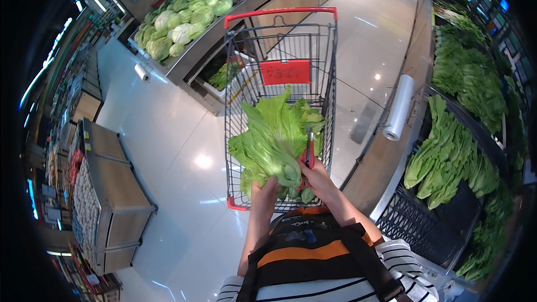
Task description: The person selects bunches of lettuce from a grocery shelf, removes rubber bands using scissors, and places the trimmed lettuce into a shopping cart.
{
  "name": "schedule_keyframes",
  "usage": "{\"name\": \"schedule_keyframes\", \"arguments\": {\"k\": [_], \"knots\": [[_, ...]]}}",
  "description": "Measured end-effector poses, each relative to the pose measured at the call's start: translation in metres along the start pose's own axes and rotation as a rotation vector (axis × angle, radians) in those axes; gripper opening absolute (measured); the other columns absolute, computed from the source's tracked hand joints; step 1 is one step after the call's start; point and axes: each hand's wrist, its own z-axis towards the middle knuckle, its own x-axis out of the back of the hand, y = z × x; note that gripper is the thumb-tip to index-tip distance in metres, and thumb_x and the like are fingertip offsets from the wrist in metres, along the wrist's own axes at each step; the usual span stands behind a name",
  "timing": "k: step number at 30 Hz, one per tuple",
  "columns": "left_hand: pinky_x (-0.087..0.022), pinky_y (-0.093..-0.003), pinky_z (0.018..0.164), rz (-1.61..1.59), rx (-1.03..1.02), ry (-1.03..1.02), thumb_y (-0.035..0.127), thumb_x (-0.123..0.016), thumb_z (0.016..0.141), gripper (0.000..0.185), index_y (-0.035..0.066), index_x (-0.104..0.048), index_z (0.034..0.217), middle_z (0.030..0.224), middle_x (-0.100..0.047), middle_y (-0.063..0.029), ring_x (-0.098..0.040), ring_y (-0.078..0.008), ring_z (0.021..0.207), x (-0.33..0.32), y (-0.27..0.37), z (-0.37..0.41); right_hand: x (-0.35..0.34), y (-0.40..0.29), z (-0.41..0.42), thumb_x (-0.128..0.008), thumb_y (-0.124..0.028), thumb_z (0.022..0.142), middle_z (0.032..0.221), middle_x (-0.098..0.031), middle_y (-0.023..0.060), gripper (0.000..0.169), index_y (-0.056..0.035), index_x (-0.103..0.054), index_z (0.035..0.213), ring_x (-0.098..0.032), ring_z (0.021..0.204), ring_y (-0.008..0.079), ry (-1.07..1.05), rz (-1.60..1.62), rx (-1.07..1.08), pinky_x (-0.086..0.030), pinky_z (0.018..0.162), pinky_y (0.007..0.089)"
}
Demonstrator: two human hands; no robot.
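A head of green leaf lettuce (268, 134) is held over a wire shopping cart (281, 37), its leaves pointing away from me. My left hand (265, 188) grips it near the stem end, thumb on top. My right hand (315, 176) is closed around a red-handled cutting tool (308, 157) whose narrow blade points away, beside the lettuce's right side; its exact kind is hard to tell. Its fingers also seem to touch the lettuce base. More lettuce leaves (312, 115) lie in the cart beneath, with several green stem ends (307, 195) near its close end.
On the right, a produce shelf holds lettuce heads (444, 155), a black crate (407, 222) and a plastic bag roll (398, 109). Cabbages (184, 21) fill a stand at upper left. An egg display (86, 201) stands left across the tiled floor (180, 167).
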Motion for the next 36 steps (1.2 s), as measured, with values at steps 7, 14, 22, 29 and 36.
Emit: {"name": "schedule_keyframes", "arguments": {"k": [7,14,22,29,36], "knots": [[-0.045,-0.0315,0.089,0.444,-0.139,0.011,0.001,-0.067,0.079,0.062,0.007,-0.034,0.131,0.127,-0.046,-0.0111,-0.05,-0.0187,0.111,-0.044,-0.003,0.005,0.019,-0.016,-0.025,-0.06,-0.015,0.093,0.1,-0.057,0.004,0.025,-0.0018,-0.05,0.112,-0.058,0.091,0.0123,0.119,-0.032,0.165,-0.051,0.073,0.0275],[-0.042,-0.0356,0.098,0.661,-0.147,-0.694,-0.002,-0.07,0.072,0.089,0.009,-0.025,0.147,0.144,-0.03,-0.0126,-0.037,-0.0231,0.127,-0.078,-0.016,0.011,0.088,-0.006,-0.048,-0.07,-0.023,0.086,0.124,-0.055,0.0116,0.061,-0.0013,-0.039,0.134,-0.056,0.112,0.0232,0.056,0.283,0.312,-0.053,0.087,0.0369],[-0.045,-0.0374,0.096,0.523,0.127,-0.794,-0.001,-0.054,0.089,0.048,0.0,-0.043,0.135,0.13,-0.053,-0.0183,-0.055,-0.0259,0.116,-0.102,-0.043,0.016,0.192,-0.01,-0.133,-0.068,-0.021,0.087,0.125,-0.055,0.0131,0.06,-0.0021,-0.038,0.136,-0.061,0.107,0.0244,0.143,0.553,0.547,-0.057,0.083,0.039],[-0.046,-0.0331,0.091,0.62,0.189,-0.571,0.01,-0.054,0.094,0.039,0.0,-0.047,0.132,0.121,-0.058,-0.0145,-0.057,-0.0205,0.109,-0.087,-0.06,0.018,0.279,-0.055,-0.263,-0.063,-0.012,0.09,0.13,-0.052,0.013,0.057,-0.0022,-0.034,0.138,-0.057,0.114,0.025,0.672,0.393,0.894,-0.051,0.095,0.0388],[-0.048,-0.0291,0.084,0.598,0.188,-0.491,0.019,-0.053,0.097,0.042,0.004,-0.044,0.135,0.122,-0.057,-0.0092,-0.058,-0.0163,0.104,-0.113,-0.072,0.021,0.329,-0.086,-0.334,-0.063,-0.014,0.09,0.127,-0.055,0.0122,0.051,-0.0017,-0.041,0.135,-0.057,0.113,0.023,0.861,0.417,0.996,-0.05,0.095,0.0379]]}}
